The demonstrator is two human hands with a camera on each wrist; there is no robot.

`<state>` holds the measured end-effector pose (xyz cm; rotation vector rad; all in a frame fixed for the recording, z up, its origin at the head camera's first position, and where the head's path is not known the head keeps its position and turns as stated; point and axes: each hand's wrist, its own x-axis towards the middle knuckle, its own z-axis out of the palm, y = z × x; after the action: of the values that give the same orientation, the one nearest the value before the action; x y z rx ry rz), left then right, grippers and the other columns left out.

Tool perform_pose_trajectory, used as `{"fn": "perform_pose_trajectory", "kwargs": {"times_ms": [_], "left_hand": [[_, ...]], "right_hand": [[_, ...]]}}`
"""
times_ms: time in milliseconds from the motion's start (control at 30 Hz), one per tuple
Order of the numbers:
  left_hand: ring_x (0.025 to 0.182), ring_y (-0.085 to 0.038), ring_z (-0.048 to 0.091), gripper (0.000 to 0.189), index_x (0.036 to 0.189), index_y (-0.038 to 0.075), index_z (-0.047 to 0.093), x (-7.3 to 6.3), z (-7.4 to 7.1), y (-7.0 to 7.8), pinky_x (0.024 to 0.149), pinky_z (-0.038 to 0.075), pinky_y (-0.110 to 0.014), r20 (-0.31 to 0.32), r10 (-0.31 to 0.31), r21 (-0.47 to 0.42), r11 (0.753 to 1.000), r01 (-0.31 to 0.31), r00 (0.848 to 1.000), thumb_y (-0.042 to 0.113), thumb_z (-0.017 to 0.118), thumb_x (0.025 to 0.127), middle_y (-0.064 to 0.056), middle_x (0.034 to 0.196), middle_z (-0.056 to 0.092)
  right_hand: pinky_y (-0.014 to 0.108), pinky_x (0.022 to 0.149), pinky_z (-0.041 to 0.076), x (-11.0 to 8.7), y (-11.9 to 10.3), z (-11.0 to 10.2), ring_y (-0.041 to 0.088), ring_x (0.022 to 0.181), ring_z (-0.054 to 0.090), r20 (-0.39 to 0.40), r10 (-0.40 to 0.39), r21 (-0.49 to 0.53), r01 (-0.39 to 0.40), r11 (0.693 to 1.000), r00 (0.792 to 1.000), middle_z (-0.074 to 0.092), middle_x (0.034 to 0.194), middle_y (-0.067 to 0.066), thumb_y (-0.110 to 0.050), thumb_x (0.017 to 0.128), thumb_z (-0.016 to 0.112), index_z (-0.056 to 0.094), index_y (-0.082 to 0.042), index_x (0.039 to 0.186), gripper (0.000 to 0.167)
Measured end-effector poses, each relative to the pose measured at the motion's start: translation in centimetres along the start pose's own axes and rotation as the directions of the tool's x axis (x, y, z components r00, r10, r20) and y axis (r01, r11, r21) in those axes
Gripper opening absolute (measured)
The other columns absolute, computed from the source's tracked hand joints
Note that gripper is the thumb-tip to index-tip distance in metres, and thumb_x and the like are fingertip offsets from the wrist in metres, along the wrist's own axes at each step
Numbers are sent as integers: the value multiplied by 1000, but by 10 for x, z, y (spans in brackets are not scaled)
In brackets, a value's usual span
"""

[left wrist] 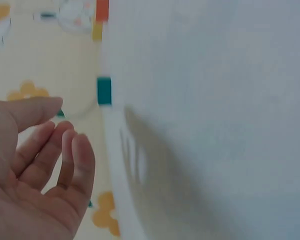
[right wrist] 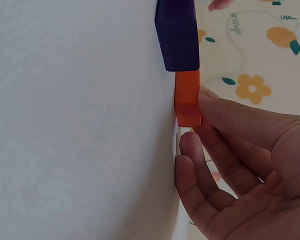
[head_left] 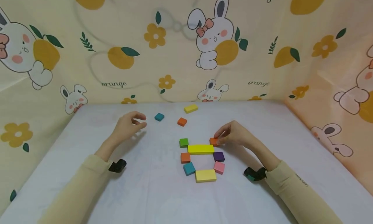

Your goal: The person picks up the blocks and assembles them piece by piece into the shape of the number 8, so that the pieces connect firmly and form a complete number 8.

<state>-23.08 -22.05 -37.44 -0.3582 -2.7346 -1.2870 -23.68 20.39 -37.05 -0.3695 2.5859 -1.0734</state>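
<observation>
Between thumb and fingers, my right hand (head_left: pixel 235 133) pinches an orange block (head_left: pixel 213 141) at the upper right of a loose ring of blocks. In the right wrist view the thumb lies against this orange block (right wrist: pixel 188 100), and a purple block (right wrist: pixel 178 37) stands just beyond it. A long yellow block (head_left: pixel 200 149) lies beside it in the ring. My left hand (head_left: pixel 127 125) hovers over the table with relaxed fingers and holds nothing. Nearest to it is a blue block (head_left: pixel 159 117), also visible as a teal block (left wrist: pixel 104 90) in the left wrist view.
The ring also has a green block (head_left: pixel 184 142), an orange block (head_left: pixel 185 158), a blue block (head_left: pixel 189 169), a pink block (head_left: pixel 219 167) and a yellow block (head_left: pixel 205 176). Farther back lie a loose orange block (head_left: pixel 182 121) and a yellow block (head_left: pixel 190 108), before a patterned cloth (head_left: pixel 177 62).
</observation>
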Motion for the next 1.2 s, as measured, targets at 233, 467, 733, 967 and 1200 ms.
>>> {"fn": "perform_pose_trajectory", "kwargs": {"times_ms": [233, 467, 733, 967, 1200], "left_hand": [[99, -35, 64, 37, 127, 1, 57, 22, 2, -11, 75, 56, -41, 83, -57, -166, 984, 70, 995, 17, 67, 95, -18, 129, 58], [106, -37, 61, 36, 130, -2, 54, 36, 13, -11, 80, 55, -41, 80, -44, -237, 969, 62, 996, 11, 63, 97, -21, 132, 56], [98, -34, 64, 33, 128, 0, 58, 41, 25, -23, 78, 55, -35, 46, -67, -301, 950, 77, 997, 8, 64, 96, -17, 129, 59], [103, -29, 62, 38, 132, 2, 55, 42, 27, -24, 79, 53, -31, 72, -126, -295, 945, 141, 989, 12, 64, 97, -15, 132, 58], [97, -24, 61, 38, 133, 6, 56, 47, 29, -23, 75, 50, -27, 111, -160, -245, 952, 183, 981, 14, 64, 97, -12, 133, 58]], "right_hand": [[30, 71, 50, 0, 2, -1, 25, 85, 58, 12, -14, 26, 14, 1000, 1000, 71, 91, 4, -11, 80, 83, 78, -9, 96, 18], [30, 72, 51, 1, 3, -3, 25, 84, 58, 19, -43, 29, 42, 999, 999, 71, 93, 6, -9, 81, 82, 77, -7, 99, 19], [31, 74, 52, 3, 6, 0, 25, 86, 58, 22, -32, 38, 31, 999, 999, 71, 92, 4, -8, 80, 82, 78, -11, 95, 16], [31, 72, 51, 2, 5, 0, 26, 86, 57, 18, -30, 39, 30, 999, 999, 70, 91, 4, -7, 79, 83, 78, -10, 95, 17], [30, 72, 51, 1, 4, -1, 25, 85, 57, 17, -24, 39, 23, 999, 1000, 70, 91, 5, -7, 79, 82, 77, -8, 96, 17]]}}
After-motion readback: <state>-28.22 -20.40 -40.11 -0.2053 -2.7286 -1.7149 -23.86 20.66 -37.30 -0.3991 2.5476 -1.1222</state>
